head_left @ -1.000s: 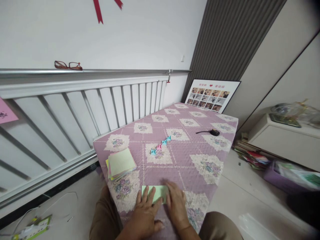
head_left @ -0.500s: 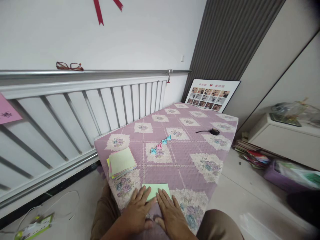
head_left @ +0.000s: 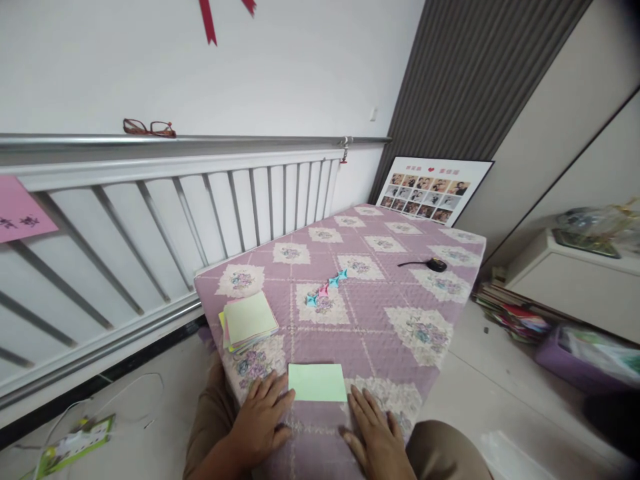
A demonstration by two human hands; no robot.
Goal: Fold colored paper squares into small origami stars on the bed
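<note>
A light green sheet of paper point(head_left: 317, 383), rectangular and apparently folded in half, lies flat on the tablecloth close to me. My left hand point(head_left: 263, 413) rests at its left end, fingers stretched out, with a fingertip by the paper's lower left corner. On the other side, my right hand point(head_left: 373, 427) lies flat with fingers extended, just off the lower right corner. Neither hand grips anything. Farther in stand several small folded paper pieces point(head_left: 323, 291), blue and pink, in a slanting row. A stack of coloured paper sheets point(head_left: 251, 320) sits left of them.
The purple flowered tablecloth point(head_left: 370, 333) covers the table. A black tape measure point(head_left: 437, 265) lies at its right side. A photo board point(head_left: 435, 190) leans at the far end. A white radiator point(head_left: 200, 213) borders the left side, with glasses point(head_left: 150, 127) above it.
Both hands have slid apart off the green paper, the left one leftward and the right one rightward. The whole paper now shows. The view has shifted slightly.
</note>
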